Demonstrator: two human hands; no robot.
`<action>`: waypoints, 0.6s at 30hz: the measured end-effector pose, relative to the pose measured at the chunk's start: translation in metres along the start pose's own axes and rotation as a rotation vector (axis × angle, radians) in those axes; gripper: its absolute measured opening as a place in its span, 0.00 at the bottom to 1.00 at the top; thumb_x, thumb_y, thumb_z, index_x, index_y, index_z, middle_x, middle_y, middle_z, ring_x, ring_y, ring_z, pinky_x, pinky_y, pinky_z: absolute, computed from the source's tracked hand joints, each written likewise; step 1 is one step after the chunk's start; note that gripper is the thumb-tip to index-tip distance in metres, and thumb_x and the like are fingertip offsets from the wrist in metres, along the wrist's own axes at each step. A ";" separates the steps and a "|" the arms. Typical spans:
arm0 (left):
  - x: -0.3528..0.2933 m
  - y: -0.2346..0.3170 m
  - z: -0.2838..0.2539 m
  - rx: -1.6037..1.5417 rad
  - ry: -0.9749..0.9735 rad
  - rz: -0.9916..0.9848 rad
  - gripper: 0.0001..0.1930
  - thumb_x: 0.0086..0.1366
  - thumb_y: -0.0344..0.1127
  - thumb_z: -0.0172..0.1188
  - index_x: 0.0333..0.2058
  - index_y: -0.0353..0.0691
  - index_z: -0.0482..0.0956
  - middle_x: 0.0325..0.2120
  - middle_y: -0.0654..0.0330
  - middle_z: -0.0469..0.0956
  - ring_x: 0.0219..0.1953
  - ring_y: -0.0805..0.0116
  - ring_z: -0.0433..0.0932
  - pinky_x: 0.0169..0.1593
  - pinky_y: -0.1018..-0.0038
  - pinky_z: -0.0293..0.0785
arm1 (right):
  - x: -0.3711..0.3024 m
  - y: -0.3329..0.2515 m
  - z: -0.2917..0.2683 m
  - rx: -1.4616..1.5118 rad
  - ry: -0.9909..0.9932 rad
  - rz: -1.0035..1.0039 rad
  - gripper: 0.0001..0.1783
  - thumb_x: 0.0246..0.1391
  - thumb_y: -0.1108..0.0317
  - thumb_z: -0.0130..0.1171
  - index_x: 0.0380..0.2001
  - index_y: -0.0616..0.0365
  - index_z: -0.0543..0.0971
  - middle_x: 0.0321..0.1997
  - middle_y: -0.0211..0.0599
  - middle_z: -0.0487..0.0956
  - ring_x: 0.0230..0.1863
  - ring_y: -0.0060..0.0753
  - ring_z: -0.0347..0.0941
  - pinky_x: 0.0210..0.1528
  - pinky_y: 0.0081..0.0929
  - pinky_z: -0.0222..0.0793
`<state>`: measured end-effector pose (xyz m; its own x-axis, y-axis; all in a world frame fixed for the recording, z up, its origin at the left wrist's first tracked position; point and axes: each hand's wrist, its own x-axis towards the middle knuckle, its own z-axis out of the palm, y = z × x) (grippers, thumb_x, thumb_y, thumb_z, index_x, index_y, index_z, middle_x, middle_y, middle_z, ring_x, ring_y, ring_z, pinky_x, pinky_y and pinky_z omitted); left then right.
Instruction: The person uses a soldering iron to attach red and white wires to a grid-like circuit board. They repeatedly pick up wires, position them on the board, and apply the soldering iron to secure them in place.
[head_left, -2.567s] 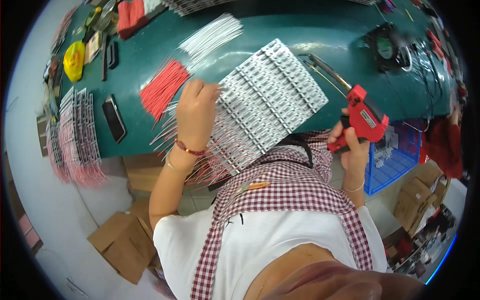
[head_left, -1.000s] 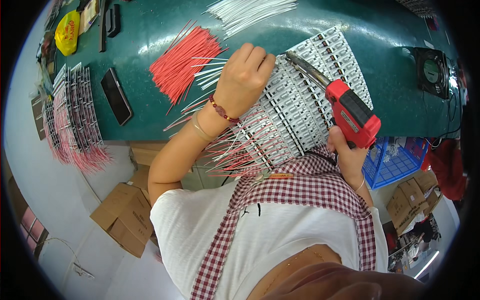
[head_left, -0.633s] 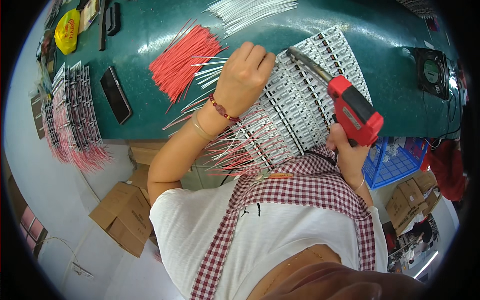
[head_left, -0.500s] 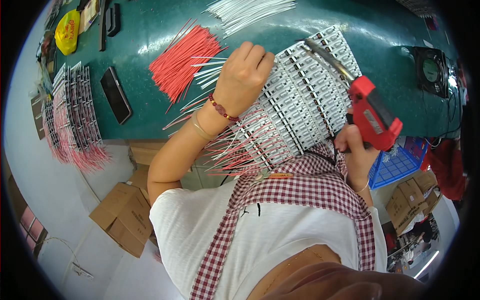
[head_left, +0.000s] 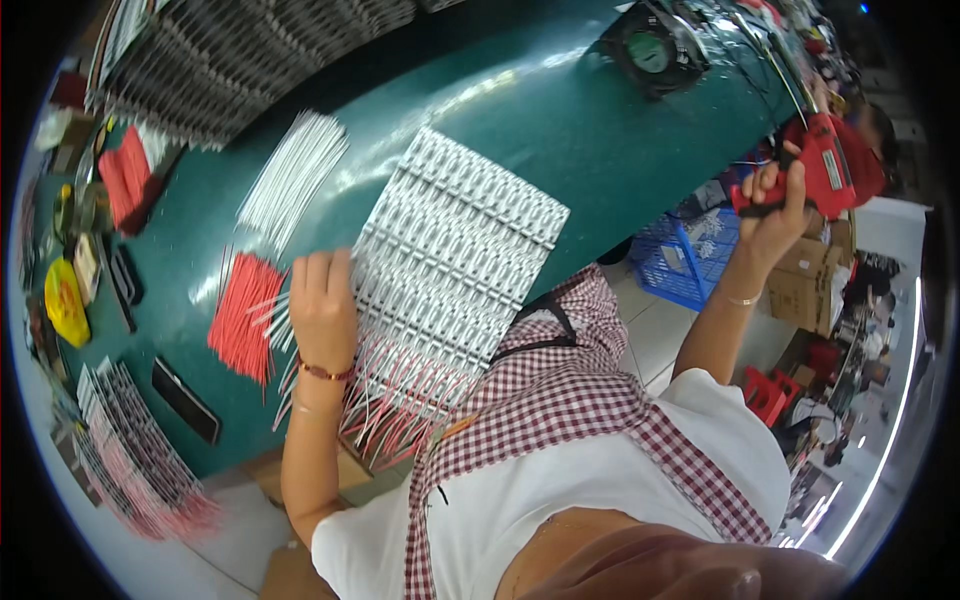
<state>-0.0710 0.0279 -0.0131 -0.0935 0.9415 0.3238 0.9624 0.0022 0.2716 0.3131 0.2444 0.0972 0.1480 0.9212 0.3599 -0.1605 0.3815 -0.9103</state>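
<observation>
My left hand [head_left: 326, 312] is closed at the left edge of a panel of small white circuit boards [head_left: 455, 245]. White wires [head_left: 276, 322] stick out from its far side, apparently gripped in the fingers. Red and white wires [head_left: 400, 395] hang from the panel's near rows, toward my checked apron. Out to the right, my right hand [head_left: 775, 208] is wrapped round the handle of a red and black soldering gun [head_left: 832, 165], raised away from the panel. Loose red wires [head_left: 243, 320] lie left of my left hand, and loose white wires [head_left: 295, 178] beyond it.
Stacked board panels [head_left: 250, 60] stand at the far left. A phone [head_left: 186, 400], wired boards [head_left: 140, 445] and a yellow bag [head_left: 66, 302] are nearer left. A black fan [head_left: 650, 52] sits at the back right. Below the table edge is a blue basket [head_left: 690, 262], near cardboard boxes [head_left: 803, 285].
The soldering gun has swung from over the panel out to the right with my right hand. The view has turned rightward; my left hand is still at the panel's left edge.
</observation>
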 end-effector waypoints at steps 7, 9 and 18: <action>-0.001 0.000 0.000 0.060 0.058 0.027 0.14 0.49 0.21 0.52 0.37 0.30 0.75 0.30 0.52 0.71 0.32 0.54 0.69 0.35 0.65 0.69 | 0.076 0.095 -0.031 -0.263 0.169 0.346 0.09 0.51 0.66 0.63 0.30 0.58 0.75 0.15 0.29 0.69 0.12 0.21 0.62 0.15 0.22 0.61; -0.005 -0.002 -0.005 0.093 0.117 0.022 0.14 0.49 0.21 0.53 0.37 0.31 0.75 0.30 0.52 0.71 0.32 0.54 0.70 0.35 0.65 0.68 | 0.066 0.086 -0.028 -0.288 0.207 0.217 0.09 0.51 0.67 0.63 0.31 0.59 0.76 0.17 0.29 0.70 0.13 0.21 0.62 0.16 0.22 0.61; -0.016 0.000 -0.005 -0.018 0.058 -0.017 0.13 0.48 0.22 0.55 0.35 0.33 0.77 0.28 0.56 0.71 0.31 0.59 0.70 0.36 0.69 0.69 | -0.093 0.021 0.045 0.053 -0.402 0.396 0.22 0.60 0.62 0.52 0.51 0.69 0.67 0.19 0.29 0.66 0.17 0.18 0.61 0.18 0.18 0.59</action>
<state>-0.0704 0.0114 -0.0138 -0.1248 0.9204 0.3704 0.9557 0.0113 0.2940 0.2518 0.1706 0.0540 -0.3153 0.9475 0.0521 -0.1784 -0.0053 -0.9840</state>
